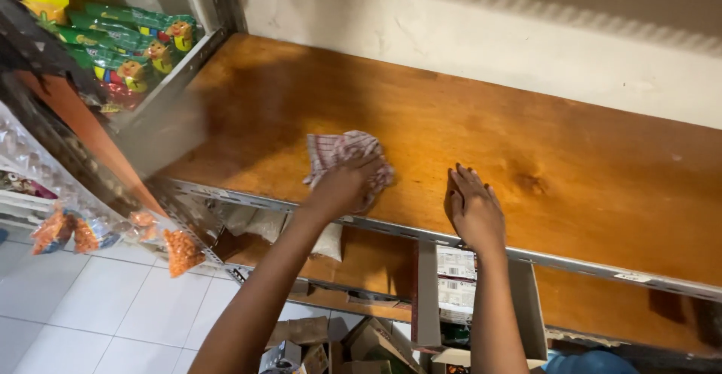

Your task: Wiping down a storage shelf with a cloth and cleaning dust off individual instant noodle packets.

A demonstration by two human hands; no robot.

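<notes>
One checked cloth [347, 154] lies bunched on the wooden shelf [571, 156], pressed under the left hand [342, 186], fingers curled into it. The right hand [472, 207] rests flat and open just beside it. Four orange snack packets [182, 251] hang lower left.

White plaster wall [481, 35], wooden shelf [587, 156] with metal edging, white tiled floor [98, 314]

A crumpled red-and-white checked cloth [347, 156] lies bunched on the wooden shelf [571, 156], near its front edge.
</notes>
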